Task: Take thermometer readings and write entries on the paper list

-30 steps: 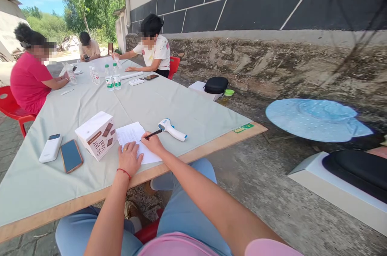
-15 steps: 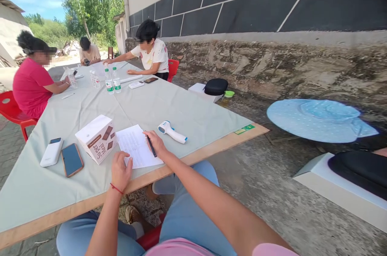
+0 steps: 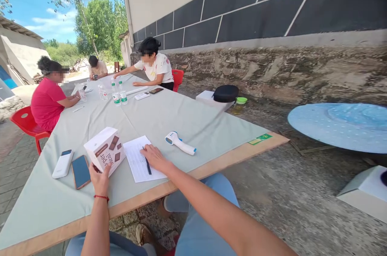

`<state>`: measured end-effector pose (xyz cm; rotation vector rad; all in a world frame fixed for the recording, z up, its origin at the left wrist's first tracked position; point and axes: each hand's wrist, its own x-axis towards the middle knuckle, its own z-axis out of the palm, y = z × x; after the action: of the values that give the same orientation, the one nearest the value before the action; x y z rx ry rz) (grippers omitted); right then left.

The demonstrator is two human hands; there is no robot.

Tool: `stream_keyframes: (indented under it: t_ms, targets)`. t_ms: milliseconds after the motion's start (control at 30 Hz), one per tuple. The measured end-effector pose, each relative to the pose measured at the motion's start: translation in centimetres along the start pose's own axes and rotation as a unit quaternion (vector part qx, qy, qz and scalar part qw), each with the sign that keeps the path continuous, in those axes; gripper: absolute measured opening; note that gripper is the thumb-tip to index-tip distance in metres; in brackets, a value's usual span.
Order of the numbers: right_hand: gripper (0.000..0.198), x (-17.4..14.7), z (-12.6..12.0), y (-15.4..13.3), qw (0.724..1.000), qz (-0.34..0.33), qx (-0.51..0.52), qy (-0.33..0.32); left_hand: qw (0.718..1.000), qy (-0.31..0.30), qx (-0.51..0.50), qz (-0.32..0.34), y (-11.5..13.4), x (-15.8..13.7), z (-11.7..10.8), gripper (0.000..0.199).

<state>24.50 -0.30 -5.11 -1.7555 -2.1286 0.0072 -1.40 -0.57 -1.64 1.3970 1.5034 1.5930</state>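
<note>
My left hand [image 3: 100, 179] has its thumb and fingers around the near lower corner of a white and brown carton [image 3: 104, 149] printed with "Meal". Its base stands on or just above the tablecloth; I cannot tell which. My right hand [image 3: 155, 158] rests palm down on a sheet of paper [image 3: 134, 163] with handwriting on it. A black pen [image 3: 147, 166] is under the fingers of that hand, lying nearly along the sheet. Right of the paper lies a white and blue infrared thermometer [image 3: 180, 143].
Left of the carton lie a phone [image 3: 81, 172] and a white device [image 3: 63, 164]. Water bottles [image 3: 119, 95] stand farther along the cloth-covered table [image 3: 157, 115]. Several people sit around its far part. A wall [image 3: 256, 70] runs along the right, with a blue hat-like item [image 3: 338, 127] nearby.
My left hand has moved from the paper's near edge leftward onto the carton and taken hold of it. My right hand has lowered flatter over the pen and paper. The view has shifted slightly.
</note>
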Motion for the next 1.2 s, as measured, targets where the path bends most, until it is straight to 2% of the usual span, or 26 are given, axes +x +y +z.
stream_keyframes:
  t_ms: [67, 167, 300, 367, 433, 467, 533, 567, 633, 733, 800, 833, 900, 933, 967, 1000, 1100, 1200]
  targets:
    - [0.024, 0.0, 0.0, 0.0, 1.0, 0.0, 0.002, 0.0, 0.999, 0.006, -0.031, 0.006, -0.1, -0.8, -0.1, 0.06]
    - [0.028, -0.1, 0.2, 0.2, 1.0, -0.001, 0.007, 0.0, 0.996, -0.066, -0.059, 0.031, -0.1, -1.9, 0.2, 0.057]
    - [0.045, -0.8, -0.2, 1.6, 0.998, 0.008, 0.064, 0.023, 0.991, -0.133, 0.004, 0.032, 0.0, -2.8, 1.1, 0.062]
    - [0.047, -1.6, -0.9, 3.1, 0.993, 0.068, 0.063, 0.075, 0.988, -0.149, 0.024, 0.039, 0.3, -3.0, 1.4, 0.063]
    - [0.043, -2.6, -1.9, 4.9, 0.977, 0.176, 0.019, 0.122, 0.985, -0.166, 0.023, 0.051, 0.6, -3.1, 1.6, 0.063]
    - [0.046, -3.1, -2.5, 5.9, 0.964, 0.235, -0.007, 0.122, 0.983, -0.174, 0.021, 0.055, 0.8, -3.2, 1.7, 0.062]
    - [0.052, -4.1, -3.5, 7.5, 0.944, 0.32, -0.035, 0.076, 0.981, -0.182, 0.017, 0.068, 1.0, -3.2, 1.7, 0.059]
    - [0.052, -4.5, -3.9, 8.2, 0.939, 0.338, -0.038, 0.044, 0.98, -0.182, 0.016, 0.077, 1.1, -3.3, 1.7, 0.057]
    - [0.042, -4.9, -4.5, 9.0, 0.941, 0.337, -0.031, -0.005, 0.979, -0.18, 0.013, 0.097, 1.2, -3.2, 1.8, 0.056]
    - [0.031, -5.0, -4.9, 8.9, 0.939, 0.344, 0.001, -0.023, 0.978, -0.18, 0.01, 0.107, 1.3, -3.3, 1.8, 0.057]
    - [0.029, -5.1, -5.1, 7.9, 0.927, 0.368, 0.078, -0.008, 0.978, -0.179, 0.013, 0.104, 1.3, -3.3, 1.8, 0.058]
    - [0.029, -5.2, -5.1, 6.9, 0.921, 0.366, 0.135, 0.024, 0.979, -0.178, 0.016, 0.101, 1.3, -3.3, 1.8, 0.058]
    - [0.03, -5.8, -5.2, 4.4, 0.901, 0.317, 0.266, 0.13, 0.979, -0.179, 0.02, 0.093, 1.2, -3.4, 1.8, 0.056]
    - [0.032, -6.3, -5.3, 2.7, 0.882, 0.277, 0.328, 0.194, 0.979, -0.181, 0.022, 0.091, 1.2, -3.4, 1.8, 0.055]
    - [0.03, -6.8, -5.3, 1.0, 0.863, 0.242, 0.387, 0.217, 0.979, -0.182, 0.025, 0.089, 1.1, -3.3, 1.8, 0.054]
    - [0.025, -7.3, -5.4, -0.9, 0.843, 0.215, 0.445, 0.211, 0.979, -0.181, 0.027, 0.09, 1.1, -3.3, 1.8, 0.053]
    - [0.021, -8.5, -5.1, -6.0, 0.785, 0.157, 0.591, 0.104, 0.978, -0.18, 0.032, 0.103, 0.9, -3.2, 1.8, 0.052]
    - [0.025, -8.9, -4.3, -9.1, 0.736, 0.183, 0.65, 0.045, 0.975, -0.185, 0.029, 0.116, 0.9, -3.1, 1.8, 0.05]
